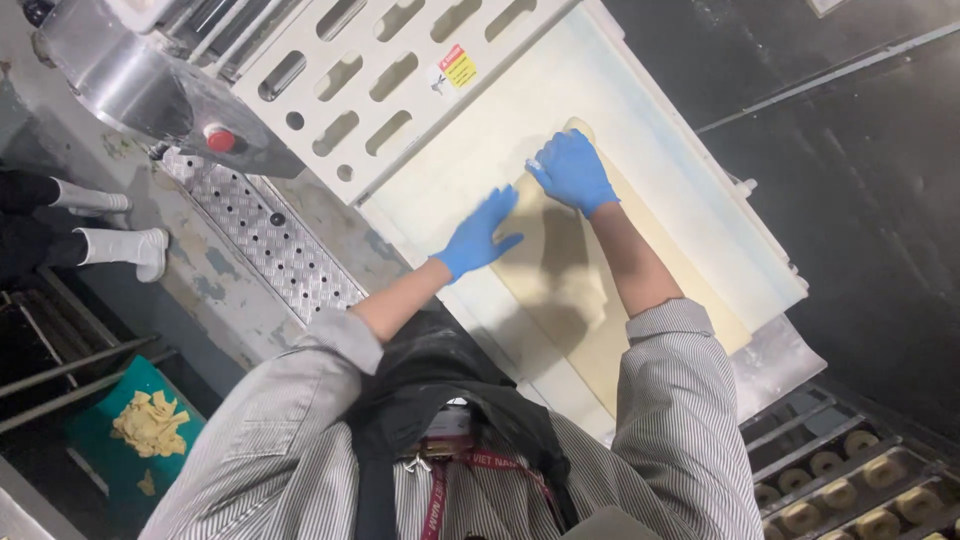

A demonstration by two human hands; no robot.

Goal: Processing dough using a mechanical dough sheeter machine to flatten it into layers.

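**Two gloved hands flatten a dough sheet**

Two feet in white shoes (115, 245) stand at far left. At centre, the left hand (478, 237) lies open, fingers spread, on the pale dough sheet (590, 300) — the smoothing step, apparently. Right of it, the right hand (572, 170) presses the sheet's far end, loosely curled. Next calls for even pressure. Pastry rings (850, 490) fill lower right.

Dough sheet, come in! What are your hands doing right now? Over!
Left hand flat on dough sheet, fingers spread. Right hand pressing sheet's far end. Sheet lies on the white belt. Perforated guard just beyond, nothing blocking.
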